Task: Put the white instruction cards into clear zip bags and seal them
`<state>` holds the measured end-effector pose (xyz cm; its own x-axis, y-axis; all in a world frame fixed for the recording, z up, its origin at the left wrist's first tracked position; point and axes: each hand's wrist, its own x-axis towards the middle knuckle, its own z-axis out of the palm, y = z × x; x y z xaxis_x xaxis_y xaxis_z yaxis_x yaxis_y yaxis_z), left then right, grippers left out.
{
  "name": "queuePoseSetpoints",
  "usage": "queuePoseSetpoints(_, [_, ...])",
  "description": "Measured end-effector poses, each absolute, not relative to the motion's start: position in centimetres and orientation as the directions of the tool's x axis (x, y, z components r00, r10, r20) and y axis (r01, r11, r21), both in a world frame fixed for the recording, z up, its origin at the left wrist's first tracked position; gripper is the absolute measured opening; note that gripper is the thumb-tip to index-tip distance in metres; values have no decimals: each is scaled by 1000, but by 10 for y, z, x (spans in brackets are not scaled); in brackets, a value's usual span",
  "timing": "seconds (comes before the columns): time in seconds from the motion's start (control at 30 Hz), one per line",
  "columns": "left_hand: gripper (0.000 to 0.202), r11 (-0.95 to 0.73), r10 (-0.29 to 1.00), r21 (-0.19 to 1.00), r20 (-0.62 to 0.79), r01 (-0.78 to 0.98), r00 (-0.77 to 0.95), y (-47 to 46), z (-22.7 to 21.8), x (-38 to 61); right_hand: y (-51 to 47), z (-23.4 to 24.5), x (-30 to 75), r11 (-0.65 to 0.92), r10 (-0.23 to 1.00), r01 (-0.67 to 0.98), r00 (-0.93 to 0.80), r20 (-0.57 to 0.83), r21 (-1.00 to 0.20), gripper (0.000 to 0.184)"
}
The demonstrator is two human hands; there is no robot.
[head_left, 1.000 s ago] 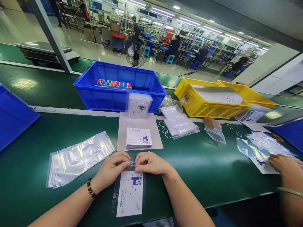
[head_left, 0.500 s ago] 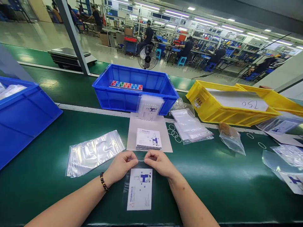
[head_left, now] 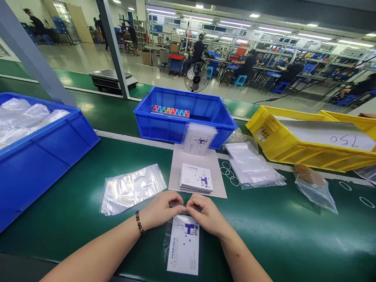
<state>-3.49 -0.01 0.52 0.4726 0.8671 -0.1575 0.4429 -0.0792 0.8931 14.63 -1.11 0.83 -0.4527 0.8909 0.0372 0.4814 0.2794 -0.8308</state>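
A white printed card sits inside a clear plastic bag (head_left: pixel 183 246) lying flat on the green belt in front of me. My left hand (head_left: pixel 163 209) and my right hand (head_left: pixel 204 213) both pinch the bag's top edge, fingers curled, thumbs almost touching. A beaded bracelet is on my left wrist. Just beyond my hands lies a stack of the same white cards (head_left: pixel 196 179) on a grey sheet (head_left: pixel 179 172). A pile of empty clear bags (head_left: pixel 132 188) lies to the left of my hands.
A blue bin (head_left: pixel 185 117) stands behind the grey sheet, with bagged cards (head_left: pixel 198 141) leaning on its front. A second blue bin (head_left: pixel 35 149) sits at the left, a yellow bin (head_left: pixel 293 141) at the right. More bags (head_left: pixel 252 166), loose rings (head_left: pixel 229 174) and a small pouch (head_left: pixel 315 188) lie right.
The view has swung left, so the left blue bin has come into sight and the other person's hand at the right has left it. My hands moved closer together on the bag's top edge.
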Motion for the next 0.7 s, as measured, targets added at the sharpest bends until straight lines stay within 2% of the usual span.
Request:
queuePoseSetpoints(0.07, [23, -174, 928, 757, -88, 630, 362, 8, 11, -45, -10, 7, 149, 305, 907, 496, -413, 89, -813, 8])
queuePoseSetpoints(0.17, [25, -59, 984, 486, -119, 872, 133, 20, 14, -61, -8, 4, 152, 286, 944, 529, -301, 139, -799, 8])
queuePoseSetpoints(0.23, [25, 2, 977, 348, -199, 938, 72, 26, 12, -68, -8, 1, 152, 269, 954, 543, -266, 141, -795, 12])
queuePoseSetpoints(0.3, [25, -8, 961, 306, -260, 952, 92, 28, 10, -71, -9, -1, 151, 272, 952, 547, -273, 138, -792, 13])
queuePoseSetpoints(0.37, [29, -9, 954, 335, -280, 942, 108, 28, 9, -71, -9, -2, 149, 279, 948, 546, -287, 136, -790, 14])
queuePoseSetpoints(0.43, [29, 10, 959, 440, -259, 898, 116, 26, 9, -68, -10, -2, 146, 274, 947, 539, -294, 127, -797, 16])
queuePoseSetpoints(0.5, [21, 10, 963, 635, -213, 772, 163, 21, 9, -63, -11, -4, 141, 232, 953, 497, -291, 91, -836, 17])
queuePoseSetpoints(0.57, [11, 20, 946, 828, -197, 560, 258, 14, 7, -55, -12, -8, 136, 139, 956, 396, -292, 18, -908, 18])
queuePoseSetpoints(0.6, [11, 48, 922, 887, -216, 459, 321, 10, 6, -51, -12, -11, 134, 92, 954, 347, -300, -17, -934, 21])
queuePoseSetpoints(0.67, [14, 124, 852, 929, -280, 349, 442, 2, 2, -43, -13, -17, 129, 66, 956, 332, -291, -35, -941, 29])
queuePoseSetpoints(0.7, [15, 152, 820, 930, -308, 336, 482, -1, 0, -39, -14, -20, 128, 110, 962, 377, -274, 2, -920, 30])
